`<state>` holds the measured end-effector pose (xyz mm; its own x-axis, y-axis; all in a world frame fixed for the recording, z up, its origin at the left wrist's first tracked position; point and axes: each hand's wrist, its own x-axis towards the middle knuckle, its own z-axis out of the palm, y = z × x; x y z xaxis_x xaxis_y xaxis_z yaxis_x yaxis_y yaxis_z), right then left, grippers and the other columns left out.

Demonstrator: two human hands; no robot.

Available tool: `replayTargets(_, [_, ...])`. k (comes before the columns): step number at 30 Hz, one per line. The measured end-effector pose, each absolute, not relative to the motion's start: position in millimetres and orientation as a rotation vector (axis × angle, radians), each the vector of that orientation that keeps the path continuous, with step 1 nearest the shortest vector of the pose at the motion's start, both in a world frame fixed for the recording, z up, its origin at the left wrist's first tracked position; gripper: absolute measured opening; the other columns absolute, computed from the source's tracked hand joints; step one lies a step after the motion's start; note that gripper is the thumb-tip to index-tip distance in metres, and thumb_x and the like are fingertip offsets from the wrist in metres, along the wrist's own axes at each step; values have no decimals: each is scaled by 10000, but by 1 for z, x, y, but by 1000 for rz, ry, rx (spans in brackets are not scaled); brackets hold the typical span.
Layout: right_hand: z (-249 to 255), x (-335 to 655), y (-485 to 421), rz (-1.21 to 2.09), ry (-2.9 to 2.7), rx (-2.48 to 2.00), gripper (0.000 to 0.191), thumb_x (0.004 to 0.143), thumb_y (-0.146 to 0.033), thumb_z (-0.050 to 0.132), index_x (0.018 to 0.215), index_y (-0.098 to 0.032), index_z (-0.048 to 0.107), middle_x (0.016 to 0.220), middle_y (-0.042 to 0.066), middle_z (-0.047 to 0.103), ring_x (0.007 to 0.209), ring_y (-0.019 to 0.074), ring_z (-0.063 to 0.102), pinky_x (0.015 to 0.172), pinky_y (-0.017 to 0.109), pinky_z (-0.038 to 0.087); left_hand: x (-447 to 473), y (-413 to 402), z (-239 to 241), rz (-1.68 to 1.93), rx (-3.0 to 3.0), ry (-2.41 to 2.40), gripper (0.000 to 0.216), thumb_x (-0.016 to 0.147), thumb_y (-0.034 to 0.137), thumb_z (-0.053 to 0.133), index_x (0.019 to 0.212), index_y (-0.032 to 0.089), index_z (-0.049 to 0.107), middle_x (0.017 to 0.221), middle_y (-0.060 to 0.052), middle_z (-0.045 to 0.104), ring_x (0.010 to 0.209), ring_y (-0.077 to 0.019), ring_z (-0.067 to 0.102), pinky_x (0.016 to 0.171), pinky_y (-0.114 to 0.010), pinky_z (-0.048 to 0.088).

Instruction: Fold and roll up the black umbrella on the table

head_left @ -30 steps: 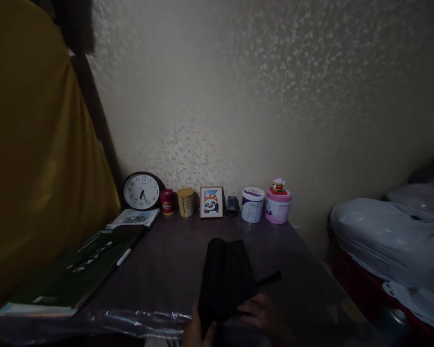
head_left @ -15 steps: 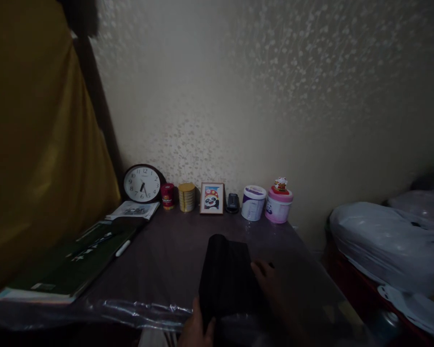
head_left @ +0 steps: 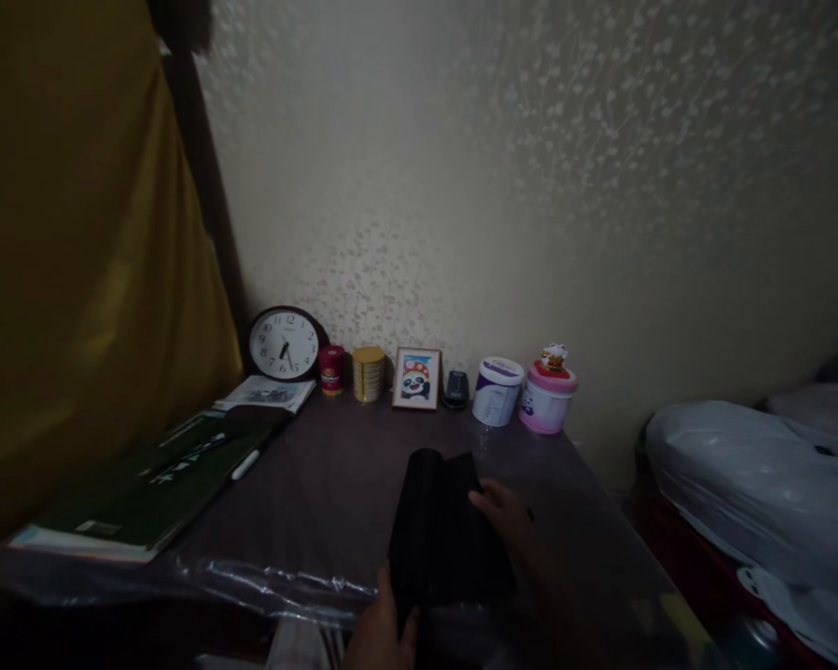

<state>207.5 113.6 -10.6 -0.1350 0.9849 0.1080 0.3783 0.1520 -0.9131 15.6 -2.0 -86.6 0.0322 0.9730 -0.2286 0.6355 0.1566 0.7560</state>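
Observation:
A folded black umbrella [head_left: 441, 535] lies on the dark table [head_left: 335, 484], pointing away from me. My left hand [head_left: 381, 633] grips its near end at the table's front edge, fingers closed round it. My right hand [head_left: 506, 521] lies on the umbrella's right side near its middle, fingers pressed on the black fabric. The light is dim and the fingertips are hard to make out.
Along the wall stand a round clock [head_left: 284, 344], a red tin [head_left: 331, 369], a gold tin [head_left: 369, 373], a panda picture frame [head_left: 417, 378], a small dark device [head_left: 456, 388], a white tub [head_left: 496, 391] and a pink tub [head_left: 547, 397]. Green books [head_left: 146, 493] with a pen lie left. A yellow curtain [head_left: 62, 279] hangs left; a bed with plastic bags [head_left: 754, 484] is right.
My right hand has moved from the umbrella's near end up along its right side to the middle. The strap that stuck out to the right is no longer visible. The left hand stays.

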Motion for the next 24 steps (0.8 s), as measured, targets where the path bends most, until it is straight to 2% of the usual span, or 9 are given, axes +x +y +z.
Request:
replayTargets(3, [-2,181,121,1080,-1596,-1289,356,674,-419,559,895,-149,625,772,55,676,739,221,622,654,310,460,15,-2,-85,533,1540,1724,670,843,263,359,1370,-17,53,1320,-186,452,1200,-165,455,959,-202,325])
replayTargets(5, [0,159,126,1102,-1579,-1273,387,676,-414,563,942,-138,611,809,61,675,763,218,622,662,302,461,15,-2,-85,528,1538,1715,671,845,262,357,1375,-4,45,1308,-177,468,1192,-160,463,955,-206,329])
replayTargets(11, [-14,101,139,953,-1748,-1486,443,734,-342,541,1108,-105,540,979,95,650,887,182,608,728,248,439,10,-3,-79,455,1607,1691,696,818,220,365,1364,-73,49,1308,-236,442,1220,-212,428,981,-279,317])
replayTargets(16, [-25,86,140,862,-1898,-1587,372,733,-267,546,1070,-111,565,773,53,667,758,176,614,629,236,401,8,-3,-76,434,1640,1690,694,814,217,357,1368,-68,50,1262,-236,488,1166,-228,481,936,-281,354])
replayTargets(18, [-27,85,139,824,-1933,-1617,371,734,-264,545,1076,-122,562,752,44,662,756,174,608,619,232,383,9,-3,-75,450,1626,1690,704,809,211,365,1374,-49,36,1244,-221,511,1138,-224,508,906,-267,374])
replayTargets(20, [-27,85,139,798,-1956,-1643,377,733,-274,547,1084,-137,559,779,43,661,771,167,606,617,225,373,10,-6,-71,515,1597,1699,735,806,195,371,1381,-16,-35,1184,-191,569,1079,-202,556,857,-237,395])
replayTargets(24, [-27,85,140,783,-1990,-1663,384,730,-301,544,1083,-153,562,795,36,663,758,162,607,587,219,361,12,-11,-56,642,1534,1691,867,810,202,401,1325,49,-280,972,-114,683,882,-190,650,688,-210,422])
